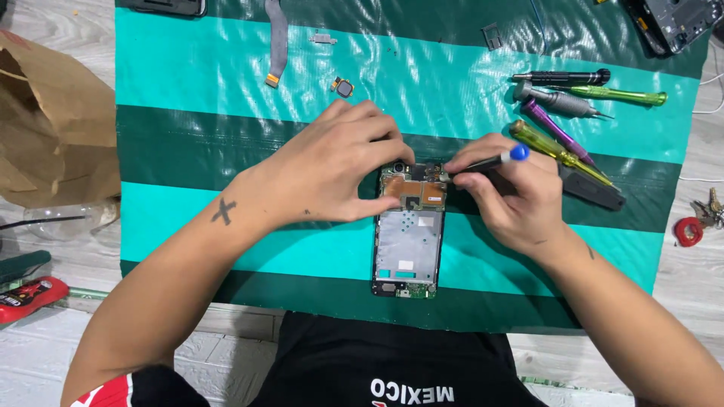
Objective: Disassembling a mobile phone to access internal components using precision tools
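- Two hands meet over an opened phone (408, 241) lying flat on a striped green mat (188, 68), just ahead of my chest.
- My left hand (332, 169) is curled over the phone's top left corner, fingertips pressing down; it grips nothing.
- My right hand (513, 200) pinches a dark screwdriver with a blue cap (490, 160), its tip touching the circuit board at the phone's top edge.
- I judge the phone light, stiff and fragile: bare board, copper shield and thin metal plate exposed. Its frame edges look like the safest hold, not the board.
- Just beyond my right hand lie more screwdrivers (573, 113), green, purple, grey and black.
- Beyond my left hand sit a small square part (343, 87) and a flat ribbon cable (277, 41).
- Far to the left rests a brown paper bag (53, 120).
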